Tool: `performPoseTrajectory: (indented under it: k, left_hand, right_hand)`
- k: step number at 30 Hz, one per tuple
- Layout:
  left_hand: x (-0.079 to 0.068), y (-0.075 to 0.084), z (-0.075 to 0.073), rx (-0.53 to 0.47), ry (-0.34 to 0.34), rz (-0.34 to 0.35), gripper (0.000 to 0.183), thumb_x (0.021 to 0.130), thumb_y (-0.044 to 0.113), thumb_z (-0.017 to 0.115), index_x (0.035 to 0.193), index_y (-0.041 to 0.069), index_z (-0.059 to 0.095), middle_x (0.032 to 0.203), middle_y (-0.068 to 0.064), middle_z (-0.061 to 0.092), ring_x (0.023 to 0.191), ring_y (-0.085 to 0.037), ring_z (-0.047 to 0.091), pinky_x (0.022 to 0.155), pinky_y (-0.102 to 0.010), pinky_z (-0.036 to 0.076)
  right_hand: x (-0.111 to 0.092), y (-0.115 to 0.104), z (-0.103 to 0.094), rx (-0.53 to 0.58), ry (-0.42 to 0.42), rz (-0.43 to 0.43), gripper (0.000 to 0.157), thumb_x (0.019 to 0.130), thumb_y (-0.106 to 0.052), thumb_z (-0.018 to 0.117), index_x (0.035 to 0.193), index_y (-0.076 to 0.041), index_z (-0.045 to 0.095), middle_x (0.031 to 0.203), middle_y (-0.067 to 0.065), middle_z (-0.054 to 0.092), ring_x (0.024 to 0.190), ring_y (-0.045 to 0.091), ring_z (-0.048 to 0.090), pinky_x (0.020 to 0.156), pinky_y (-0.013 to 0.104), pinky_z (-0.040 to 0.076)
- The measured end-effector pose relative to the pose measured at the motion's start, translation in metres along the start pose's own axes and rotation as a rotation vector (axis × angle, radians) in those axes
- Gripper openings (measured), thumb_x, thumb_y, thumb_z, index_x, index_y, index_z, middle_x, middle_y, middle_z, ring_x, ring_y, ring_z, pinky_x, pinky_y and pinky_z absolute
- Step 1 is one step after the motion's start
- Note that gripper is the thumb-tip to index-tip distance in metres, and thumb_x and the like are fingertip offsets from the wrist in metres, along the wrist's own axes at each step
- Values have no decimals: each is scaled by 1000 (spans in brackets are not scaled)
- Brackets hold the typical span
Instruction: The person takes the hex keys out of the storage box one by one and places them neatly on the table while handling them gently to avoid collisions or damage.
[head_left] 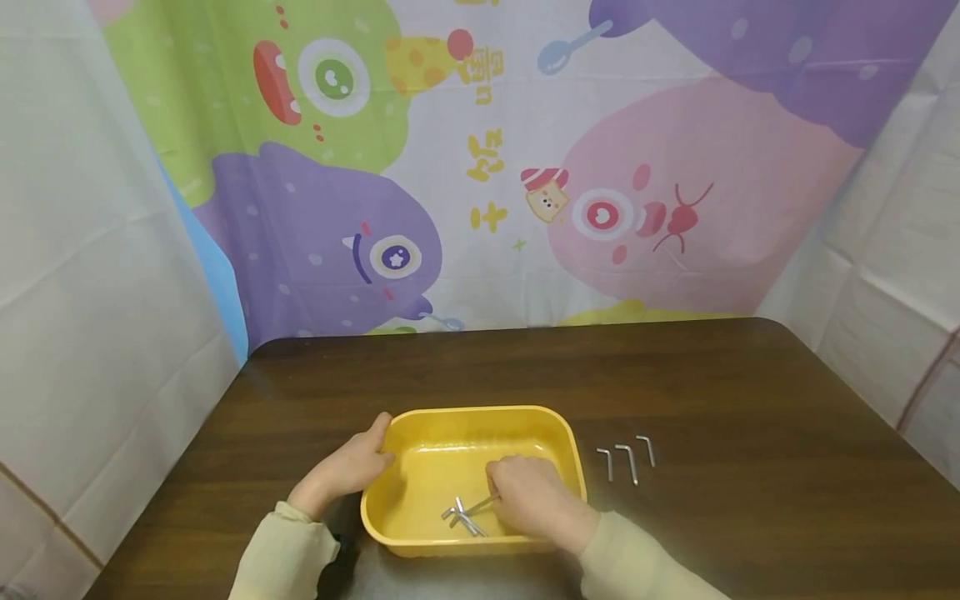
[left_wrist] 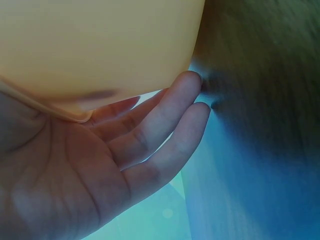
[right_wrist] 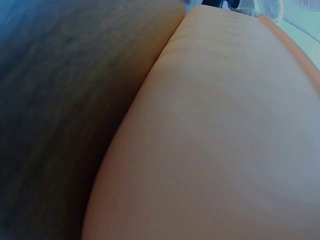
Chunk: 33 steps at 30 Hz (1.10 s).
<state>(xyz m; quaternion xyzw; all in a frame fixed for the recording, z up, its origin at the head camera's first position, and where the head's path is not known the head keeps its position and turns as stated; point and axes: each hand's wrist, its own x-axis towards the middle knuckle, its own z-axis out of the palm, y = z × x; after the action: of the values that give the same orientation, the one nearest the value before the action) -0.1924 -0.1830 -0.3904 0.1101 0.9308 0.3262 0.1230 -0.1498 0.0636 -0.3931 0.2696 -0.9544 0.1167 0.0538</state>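
A yellow plastic basin (head_left: 427,471) stands near the front of the dark table. At its left side my left hand (head_left: 347,468) grips the rim, thumb over the inside and fingers outside; the left wrist view shows those fingers against the outer wall (left_wrist: 100,45). Inside the basin, my right hand (head_left: 534,498) has its fingers curled round one end of a hex key (head_left: 482,505). Several other silver hex keys (head_left: 468,524) lie crossed beside it on the basin floor. The right wrist view shows mostly the basin's outer wall (right_wrist: 200,140), with the right hand hidden.
Three L-shaped hex keys, a left one (head_left: 610,467), a middle one (head_left: 632,465) and a right one (head_left: 651,454), lie on the table (head_left: 712,400) to the right of the basin. A cartoon-printed curtain (head_left: 495,275) hangs behind the table, with pale cloth at both sides.
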Motion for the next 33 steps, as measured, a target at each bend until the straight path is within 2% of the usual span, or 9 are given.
performPoseTrajectory:
  k: [7,12,21,28,33]
  left_hand:
    - [0,1,0,2,-3,8,51,87,5,44,133,-8,25,126,-29,46,104,-27,52,91,-46,39]
    - [0,2,0,-1,3,13,50,88,4,44,132,-9,26,126,-29,46,106,-28,51,92,-47,39]
    - [0,1,0,3,5,16,54,87,5,44,135,-10,22,129,-31,42,109,-29,50,93,-47,38]
    - [2,0,0,12,9,10,48,87,5,45,130,-7,28,119,-27,50,95,-25,53,85,-43,42]
    - [1,0,0,5,7,10,46,86,4,45,128,-6,30,117,-26,52,92,-24,54,82,-41,43]
  right_hand:
    - [-1,0,-1,-13,-51,6,16,62,-10,60,58,-17,46,56,-7,41,50,9,38,45,25,29]
    - [-1,-2,-1,-14,-54,-35,14,59,-9,60,59,-17,48,57,-7,43,51,9,39,45,25,29]
    - [5,-6,1,-59,-70,-119,20,65,-16,68,62,-19,48,58,-9,41,52,8,37,46,23,29]
    - [6,-7,4,-94,-44,-170,19,67,-13,69,62,-19,52,59,-9,45,53,7,42,46,23,30]
    - [6,-7,5,-123,-16,-192,19,66,-9,67,60,-20,53,58,-9,48,52,7,44,45,23,31]
